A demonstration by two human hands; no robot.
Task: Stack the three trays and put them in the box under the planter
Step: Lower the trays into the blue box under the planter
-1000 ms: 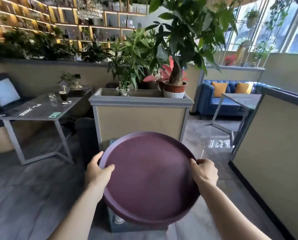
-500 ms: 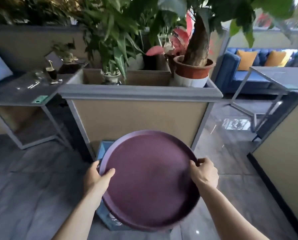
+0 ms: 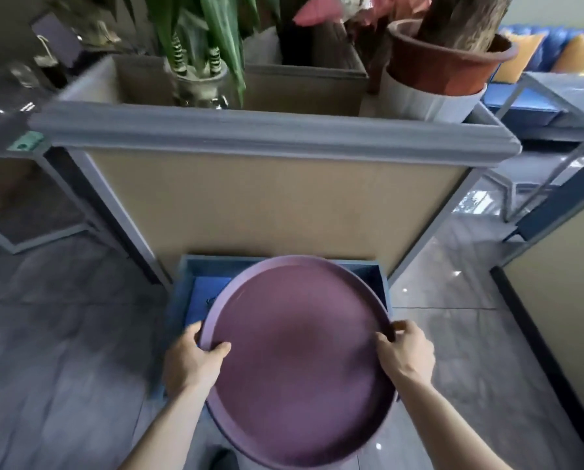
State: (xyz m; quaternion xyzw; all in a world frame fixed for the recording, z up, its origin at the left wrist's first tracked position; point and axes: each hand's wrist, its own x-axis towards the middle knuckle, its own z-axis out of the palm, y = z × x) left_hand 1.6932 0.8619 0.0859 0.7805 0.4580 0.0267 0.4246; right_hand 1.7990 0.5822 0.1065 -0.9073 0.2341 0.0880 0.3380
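1. A round purple tray (image 3: 300, 361) is held level above the open blue box (image 3: 195, 279) on the floor at the foot of the planter (image 3: 273, 137). The box lies just beyond and below it.
2. The left hand (image 3: 190, 362) and right hand (image 3: 407, 356) clamp opposite rims, equally near.
3. Count: 1 tray face visible, stacked ones cannot be told; 1 box, 2 hands.

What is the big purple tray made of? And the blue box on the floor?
The purple tray looks like matte plastic: smooth, one even colour, moulded raised rim. The blue box looks like painted wood or rigid plastic, with thick flat walls; the blur leaves it uncertain.
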